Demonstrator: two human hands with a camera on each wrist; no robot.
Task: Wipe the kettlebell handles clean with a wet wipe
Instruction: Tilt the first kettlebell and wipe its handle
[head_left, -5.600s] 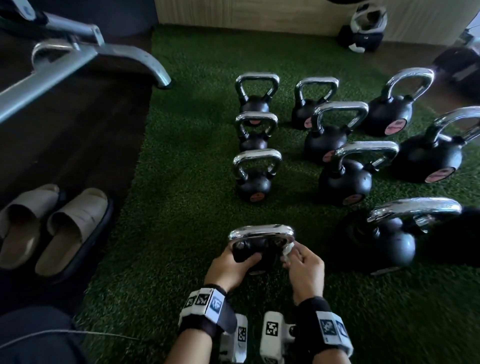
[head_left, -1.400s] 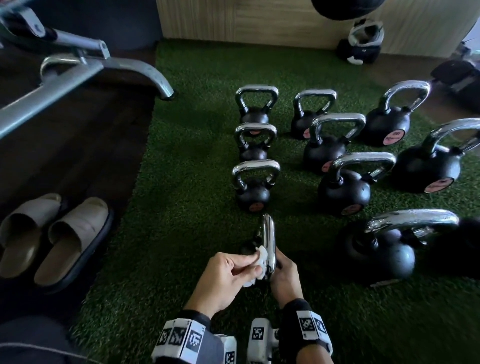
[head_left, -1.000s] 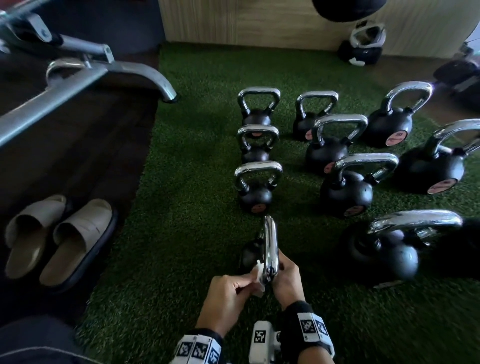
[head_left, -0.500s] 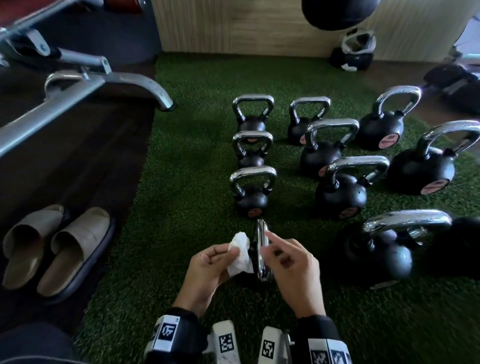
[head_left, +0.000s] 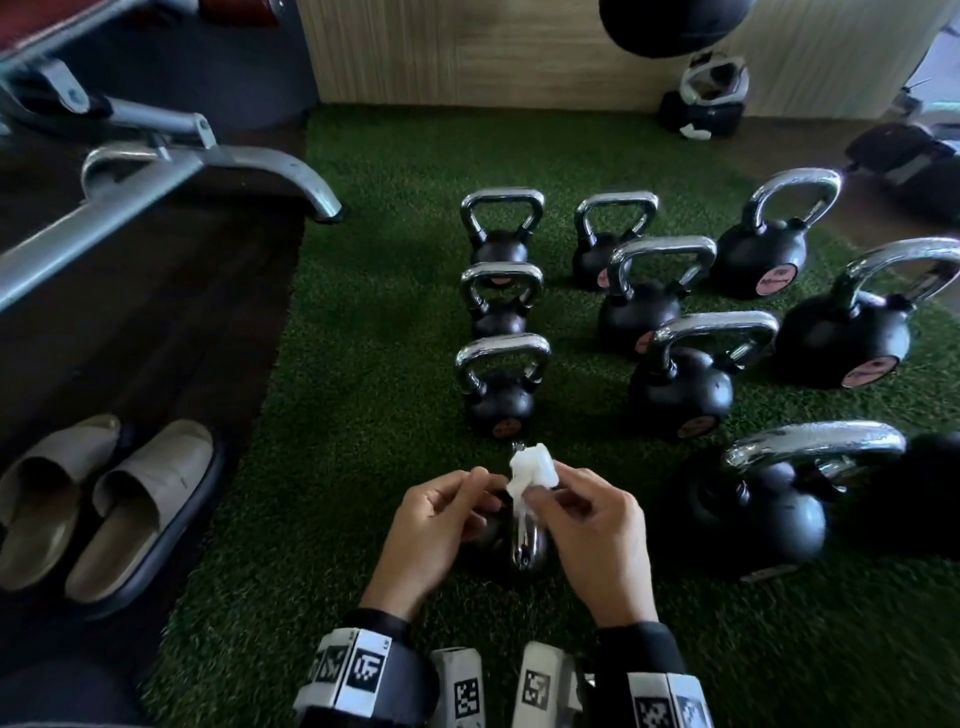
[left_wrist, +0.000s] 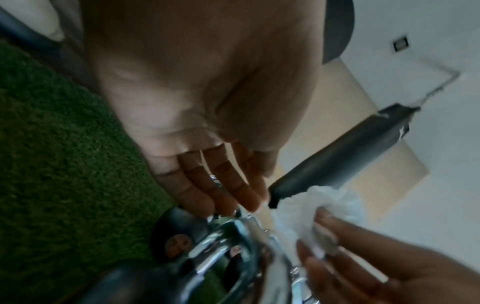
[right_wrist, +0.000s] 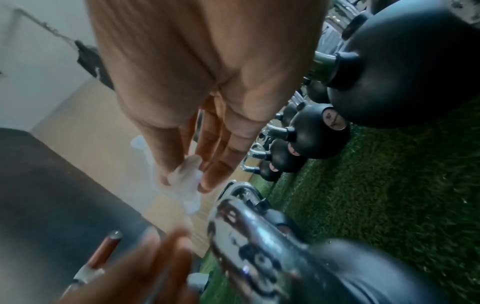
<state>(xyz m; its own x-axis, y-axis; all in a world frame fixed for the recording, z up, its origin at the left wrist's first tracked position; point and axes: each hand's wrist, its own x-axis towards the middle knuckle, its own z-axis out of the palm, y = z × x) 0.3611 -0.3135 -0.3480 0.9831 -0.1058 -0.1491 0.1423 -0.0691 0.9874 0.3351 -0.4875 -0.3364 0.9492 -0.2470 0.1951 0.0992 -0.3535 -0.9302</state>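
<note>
A small black kettlebell stands on green turf right in front of me, its chrome handle (head_left: 525, 545) turned edge-on; the handle (left_wrist: 233, 246) shows blurred in the left wrist view. My right hand (head_left: 550, 499) pinches a crumpled white wet wipe (head_left: 530, 467) just above the handle's top. In the right wrist view the wipe (right_wrist: 187, 181) sits between thumb and fingers of that hand (right_wrist: 182, 174). My left hand (head_left: 467, 493) is beside the handle with fairly straight fingers (left_wrist: 233, 201) near the chrome, holding nothing. The kettlebell's body is mostly hidden under my hands.
Three small kettlebells (head_left: 501, 384) line up straight ahead, and several larger ones (head_left: 685, 379) stand to the right, the nearest (head_left: 769, 499) close to my right hand. Beige sandals (head_left: 104, 499) lie on dark floor left. A metal bench frame (head_left: 156, 176) is at far left.
The wipe has passed from my left hand to my right hand and now sits above the handle's top. The left hand has let go and moved in beside the handle.
</note>
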